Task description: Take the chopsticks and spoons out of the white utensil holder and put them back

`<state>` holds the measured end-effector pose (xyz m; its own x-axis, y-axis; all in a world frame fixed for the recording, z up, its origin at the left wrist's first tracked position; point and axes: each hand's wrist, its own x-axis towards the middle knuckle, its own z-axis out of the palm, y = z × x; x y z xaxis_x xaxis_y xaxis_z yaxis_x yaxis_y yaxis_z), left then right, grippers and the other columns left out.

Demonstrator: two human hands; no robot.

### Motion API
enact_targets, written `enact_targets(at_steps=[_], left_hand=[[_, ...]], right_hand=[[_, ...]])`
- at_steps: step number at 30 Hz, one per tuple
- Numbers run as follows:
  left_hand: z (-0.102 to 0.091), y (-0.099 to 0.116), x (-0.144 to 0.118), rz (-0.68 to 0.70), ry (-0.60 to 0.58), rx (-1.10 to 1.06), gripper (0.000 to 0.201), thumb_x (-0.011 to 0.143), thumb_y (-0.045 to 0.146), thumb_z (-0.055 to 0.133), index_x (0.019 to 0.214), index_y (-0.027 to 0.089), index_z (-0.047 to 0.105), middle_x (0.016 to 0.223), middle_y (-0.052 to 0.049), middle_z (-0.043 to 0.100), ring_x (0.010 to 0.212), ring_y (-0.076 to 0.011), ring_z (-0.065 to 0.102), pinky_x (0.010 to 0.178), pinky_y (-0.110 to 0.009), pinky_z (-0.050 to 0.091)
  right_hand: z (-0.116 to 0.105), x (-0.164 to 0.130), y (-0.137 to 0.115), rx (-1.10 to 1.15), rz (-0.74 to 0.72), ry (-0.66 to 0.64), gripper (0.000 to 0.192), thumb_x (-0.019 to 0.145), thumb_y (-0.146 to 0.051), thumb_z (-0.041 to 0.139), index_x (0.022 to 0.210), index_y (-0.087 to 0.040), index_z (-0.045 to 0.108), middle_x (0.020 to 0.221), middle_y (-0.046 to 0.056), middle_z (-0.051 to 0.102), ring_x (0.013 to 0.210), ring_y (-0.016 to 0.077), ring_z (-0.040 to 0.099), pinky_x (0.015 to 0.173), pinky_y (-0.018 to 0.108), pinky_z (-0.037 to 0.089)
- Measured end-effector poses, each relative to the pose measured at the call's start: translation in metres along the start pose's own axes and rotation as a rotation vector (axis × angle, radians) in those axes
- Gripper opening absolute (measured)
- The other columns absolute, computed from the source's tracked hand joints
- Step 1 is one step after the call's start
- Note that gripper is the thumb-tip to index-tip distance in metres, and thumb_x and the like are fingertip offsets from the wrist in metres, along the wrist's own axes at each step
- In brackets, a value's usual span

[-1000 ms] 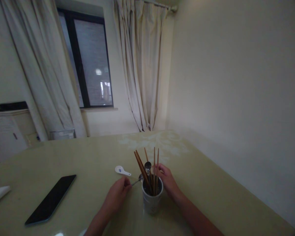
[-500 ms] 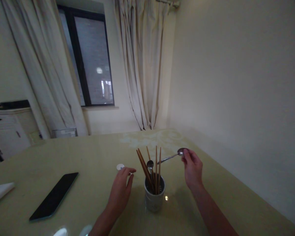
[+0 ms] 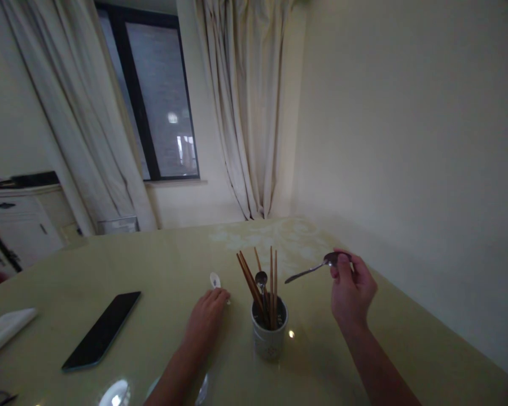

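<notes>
Spoon held over the table

I'm pinching a metal spoon (image 3: 311, 270) by its bowl in my right hand (image 3: 352, 293), right of the utensil cup (image 3: 270, 334); my left hand (image 3: 206, 317) is resting on a white spoon (image 3: 215, 280), grip unclear.

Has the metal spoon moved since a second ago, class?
Yes. The metal spoon, then left of the utensil cup, is now held right of it by the right hand.

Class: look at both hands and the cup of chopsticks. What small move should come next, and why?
Probably turn the metal spoon handle-down and lower it into the cup. The right hand pinches it by the bowl, level, up and to the right of the cup, which already holds chopsticks and another spoon. The left hand rests on the white spoon.
</notes>
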<state>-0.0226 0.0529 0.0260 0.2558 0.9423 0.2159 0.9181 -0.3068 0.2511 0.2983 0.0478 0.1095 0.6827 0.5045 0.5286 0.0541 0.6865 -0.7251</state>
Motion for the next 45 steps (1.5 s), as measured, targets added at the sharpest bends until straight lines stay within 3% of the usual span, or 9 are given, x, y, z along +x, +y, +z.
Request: enact_targets(at_steps=[4,10,13,18,24,29,33,40,45], left_hand=[[-0.002,0.002,0.000,-0.004,0.025,-0.070,0.043,0.093,0.002,0.042,0.116,0.025,0.069,0.127,-0.008,0.074,0.118,-0.0235,0.067,0.104,-0.036,0.049],[0.001,0.001,-0.001,-0.048,0.141,-0.223,0.034,0.099,0.016,0.037,0.111,0.025,0.067,0.120,-0.007,0.074,0.109,-0.0231,0.071,0.093,-0.033,0.053],[0.000,0.004,-0.001,-0.057,0.248,-0.339,0.031,0.102,0.025,0.037,0.112,0.025,0.067,0.119,-0.007,0.076,0.104,-0.0230,0.073,0.093,-0.034,0.055],[-0.016,0.012,-0.002,-0.049,0.691,-0.400,0.025,0.106,0.029,0.043,0.113,0.022,0.066,0.122,-0.011,0.076,0.115,-0.0240,0.073,0.102,-0.040,0.056],[-0.046,0.017,-0.021,0.253,1.182,-0.228,0.018,0.096,0.008,0.066,0.110,0.020,0.068,0.117,-0.008,0.078,0.109,-0.0176,0.076,0.094,-0.032,0.061],[-0.057,0.048,-0.042,0.825,0.898,-0.145,0.019,0.097,0.008,0.063,0.110,0.017,0.073,0.124,-0.011,0.078,0.119,-0.0190,0.074,0.100,-0.029,0.062],[-0.061,0.081,-0.046,1.102,0.758,-0.106,0.017,0.099,0.005,0.058,0.100,0.013,0.073,0.108,-0.014,0.083,0.119,-0.0204,0.073,0.106,-0.033,0.061],[-0.019,0.072,-0.041,0.712,0.816,-0.318,0.048,0.099,0.008,0.059,0.145,0.019,0.052,0.136,-0.016,0.068,0.133,-0.0230,0.062,0.106,-0.038,0.058],[0.013,0.071,-0.038,0.447,0.611,-0.543,0.066,0.096,0.035,0.068,0.152,0.020,0.036,0.144,-0.020,0.050,0.139,-0.0327,0.052,0.109,-0.050,0.055]], right_hand=[[0.000,-0.001,-0.005,0.126,0.096,-0.117,0.032,0.087,-0.050,0.082,0.097,-0.020,0.077,0.073,0.001,0.065,0.058,0.0112,0.048,0.052,0.024,0.038],[0.011,-0.029,-0.011,-0.023,0.187,-0.519,0.030,0.089,-0.047,0.080,0.107,-0.023,0.079,0.074,0.003,0.071,0.061,0.0178,0.061,0.057,0.032,0.051],[0.016,-0.036,-0.011,-0.015,0.238,-0.560,0.029,0.090,-0.047,0.079,0.105,-0.022,0.078,0.064,0.000,0.068,0.061,0.0186,0.064,0.058,0.031,0.052],[0.018,-0.042,-0.009,-0.057,0.199,-0.503,0.027,0.093,-0.048,0.075,0.097,-0.022,0.075,0.065,-0.001,0.065,0.061,0.0168,0.059,0.056,0.028,0.049],[0.017,-0.060,-0.021,-0.093,-0.070,-0.572,0.022,0.101,-0.043,0.068,0.104,-0.023,0.077,0.085,0.003,0.067,0.078,0.0183,0.062,0.069,0.030,0.050],[0.018,-0.071,-0.033,-0.004,-0.111,-0.704,0.041,0.103,-0.054,0.061,0.130,-0.025,0.073,0.097,0.006,0.073,0.083,0.0202,0.067,0.073,0.032,0.055],[0.018,-0.072,-0.036,-0.010,-0.059,-0.657,0.019,0.102,-0.038,0.068,0.106,-0.024,0.080,0.082,0.002,0.076,0.071,0.0170,0.071,0.064,0.026,0.057],[0.010,-0.051,-0.023,-0.146,-0.233,-0.222,0.006,0.095,-0.027,0.079,0.100,-0.023,0.079,0.086,0.001,0.082,0.067,0.0154,0.075,0.062,0.023,0.060],[0.012,-0.054,-0.018,-0.173,-0.502,-0.542,0.014,0.094,-0.021,0.080,0.107,-0.025,0.078,0.091,0.002,0.082,0.079,0.0183,0.077,0.073,0.029,0.063]])
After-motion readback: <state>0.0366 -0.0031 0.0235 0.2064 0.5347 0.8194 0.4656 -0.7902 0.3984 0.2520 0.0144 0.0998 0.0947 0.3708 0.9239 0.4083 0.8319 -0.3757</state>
